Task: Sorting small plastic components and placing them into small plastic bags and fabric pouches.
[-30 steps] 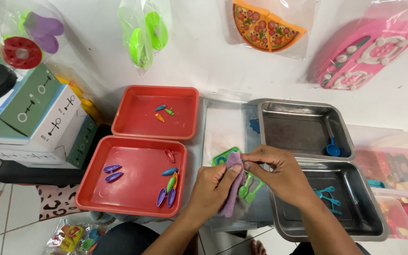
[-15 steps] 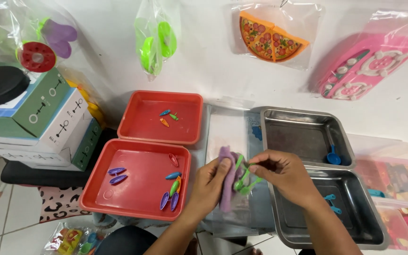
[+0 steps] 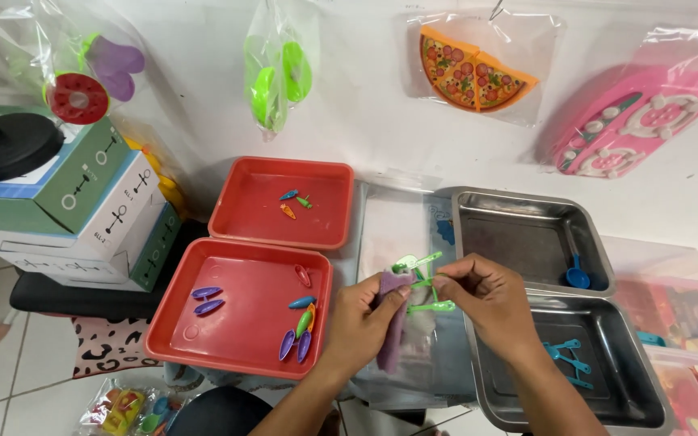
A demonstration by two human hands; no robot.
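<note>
I see a soft purple cloth (image 3: 393,319) hanging upright, pinched at its top edge. Beside it, three small green toy spoons (image 3: 423,282) fan out sideways, bowls leftward, handles gathered at the right, above a clear plastic bag.

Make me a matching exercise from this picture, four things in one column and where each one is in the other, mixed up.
Things:
1. blue scoop
2. purple leaf-shaped pieces
3. green toy spoons
4. toy pizza

Places:
A. in a bag hanging on the wall
B. in the far metal tray
C. between the left hand and right hand
D. in the near red tray

Pairs: 1-B, 2-D, 3-C, 4-A
</note>
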